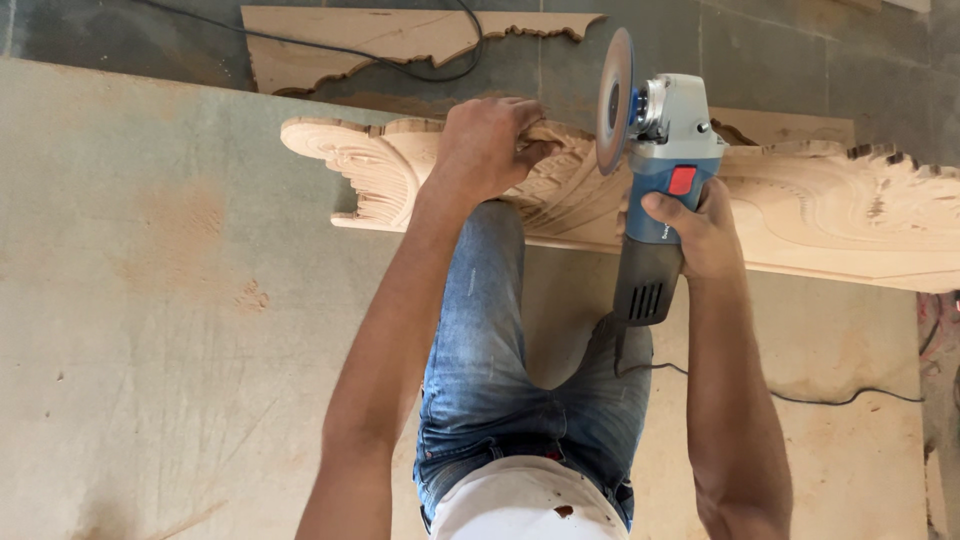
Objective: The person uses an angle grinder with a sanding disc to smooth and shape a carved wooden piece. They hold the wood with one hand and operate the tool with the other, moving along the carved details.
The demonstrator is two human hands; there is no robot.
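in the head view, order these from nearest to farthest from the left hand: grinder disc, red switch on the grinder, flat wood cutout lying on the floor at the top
From the left hand:
1. Grinder disc, just to its right.
2. Red switch, farther right on the grinder body.
3. Flat wood cutout, up on the floor beyond the carved panel.

A long, pale carved wood panel with scrolls and leaf patterns lies flat across a dusty board, its ornate edge facing away. Above its middle is a blue and grey angle grinder, its round sanding disc upright, edge against the carving.
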